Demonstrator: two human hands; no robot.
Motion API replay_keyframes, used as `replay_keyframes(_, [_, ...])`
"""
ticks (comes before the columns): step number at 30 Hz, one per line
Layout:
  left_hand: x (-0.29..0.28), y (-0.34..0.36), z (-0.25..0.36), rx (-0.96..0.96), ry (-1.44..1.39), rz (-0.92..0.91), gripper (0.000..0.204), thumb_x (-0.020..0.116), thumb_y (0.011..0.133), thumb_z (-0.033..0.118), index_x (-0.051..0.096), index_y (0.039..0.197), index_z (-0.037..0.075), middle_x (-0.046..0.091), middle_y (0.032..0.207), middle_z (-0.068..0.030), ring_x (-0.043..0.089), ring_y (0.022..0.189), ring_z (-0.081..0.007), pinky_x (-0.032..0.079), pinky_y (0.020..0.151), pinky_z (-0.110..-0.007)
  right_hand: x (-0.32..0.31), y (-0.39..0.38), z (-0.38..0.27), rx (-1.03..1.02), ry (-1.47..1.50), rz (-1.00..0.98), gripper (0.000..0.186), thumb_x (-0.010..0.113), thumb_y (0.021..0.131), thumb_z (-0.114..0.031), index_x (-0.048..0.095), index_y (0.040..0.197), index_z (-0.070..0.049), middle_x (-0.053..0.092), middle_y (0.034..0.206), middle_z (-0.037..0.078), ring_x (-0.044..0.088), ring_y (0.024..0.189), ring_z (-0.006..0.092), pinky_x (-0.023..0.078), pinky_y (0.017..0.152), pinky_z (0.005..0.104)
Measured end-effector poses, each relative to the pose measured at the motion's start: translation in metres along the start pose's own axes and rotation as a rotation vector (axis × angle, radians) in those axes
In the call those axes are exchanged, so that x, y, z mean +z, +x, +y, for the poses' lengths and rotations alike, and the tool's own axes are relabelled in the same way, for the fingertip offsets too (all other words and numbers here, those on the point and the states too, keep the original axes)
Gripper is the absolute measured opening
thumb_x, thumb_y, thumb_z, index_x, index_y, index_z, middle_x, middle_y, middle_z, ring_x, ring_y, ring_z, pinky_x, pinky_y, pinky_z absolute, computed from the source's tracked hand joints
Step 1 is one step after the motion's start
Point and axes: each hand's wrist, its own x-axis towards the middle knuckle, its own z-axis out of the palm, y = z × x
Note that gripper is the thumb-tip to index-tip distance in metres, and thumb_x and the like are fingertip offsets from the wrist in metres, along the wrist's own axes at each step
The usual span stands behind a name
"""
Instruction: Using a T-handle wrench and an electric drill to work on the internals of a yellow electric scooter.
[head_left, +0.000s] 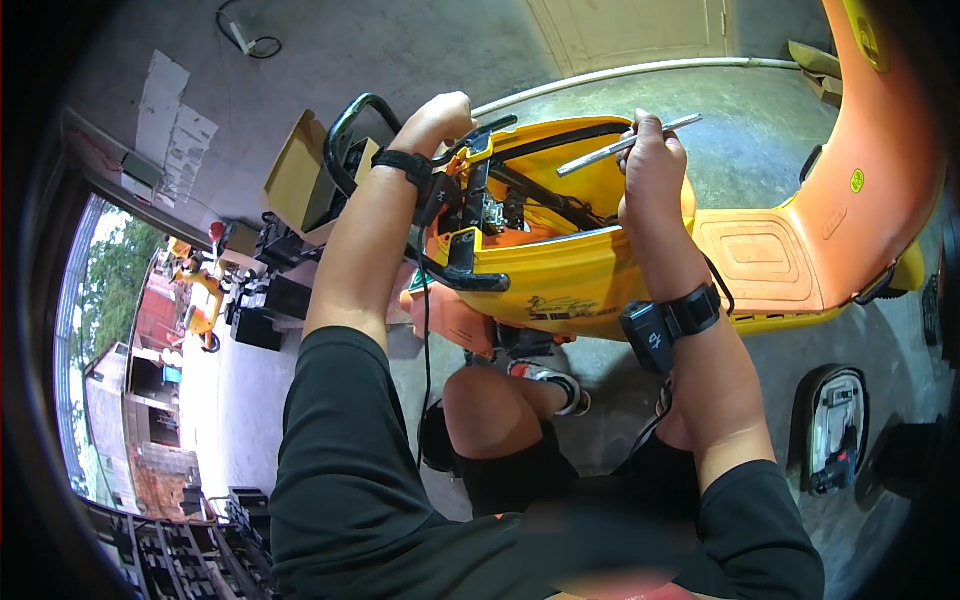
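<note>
A yellow-orange scooter body [560, 280] lies across the view, its seat opening exposing a black frame [470, 275] and metal fittings [492, 213]. My left hand [442, 118] is curled at the upper left of that opening, by the black bars; what its fingers hold is hidden. My right hand [650, 165] grips a slim silver rod-like tool [585, 160], held at a slant over the right part of the opening. A black cable [427, 360] hangs down beside my left forearm.
The orange footboard [755, 255] extends rightward. An open cardboard box [295, 175] and black parts [270, 300] stand at left, near a bright doorway with another yellow scooter [203, 305] outside. A detached seat [838, 415] lies lower right. A white pipe [560, 85] runs along the far side.
</note>
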Motion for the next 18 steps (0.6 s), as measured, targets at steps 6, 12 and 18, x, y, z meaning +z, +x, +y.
replay_keyframes(6, [0.003, -0.005, 0.002, -0.037, 0.086, 0.037, 0.051, 0.067, 0.088, 0.046, 0.071, 0.097, -0.004, 0.071, 0.086, -0.0194, 0.070, 0.073, -0.0311, 0.056, 0.067, -0.038, 0.003, -0.002, -0.002, 0.004, -0.012, 0.033, 0.020, 0.056, 0.097, -0.022, 0.052, 0.085, -0.007, 0.044, 0.063, -0.003, 0.039, 0.053, 0.0066, 0.033, 0.051, 0.0230])
replay_keyframes(12, [0.003, -0.004, 0.014, -0.146, 0.136, -0.076, 0.044, 0.073, 0.085, 0.041, 0.072, 0.107, 0.003, 0.070, 0.102, -0.0169, 0.068, 0.091, -0.0323, 0.055, 0.079, -0.039, 0.001, 0.000, 0.001, -0.013, -0.025, 0.009, 0.032, 0.057, 0.095, -0.028, 0.056, 0.092, 0.003, 0.053, 0.075, 0.004, 0.048, 0.067, 0.0124, 0.041, 0.062, 0.0305])
replay_keyframes(18, [0.007, -0.001, 0.011, -0.137, 0.136, -0.067, 0.037, 0.076, 0.083, 0.033, 0.073, 0.101, 0.001, 0.071, 0.096, -0.0180, 0.069, 0.085, -0.0308, 0.056, 0.073, -0.038, -0.001, 0.000, 0.001, -0.003, -0.027, -0.010, 0.032, 0.057, 0.095, -0.028, 0.056, 0.093, 0.004, 0.053, 0.076, 0.004, 0.048, 0.068, 0.0122, 0.041, 0.063, 0.0299])
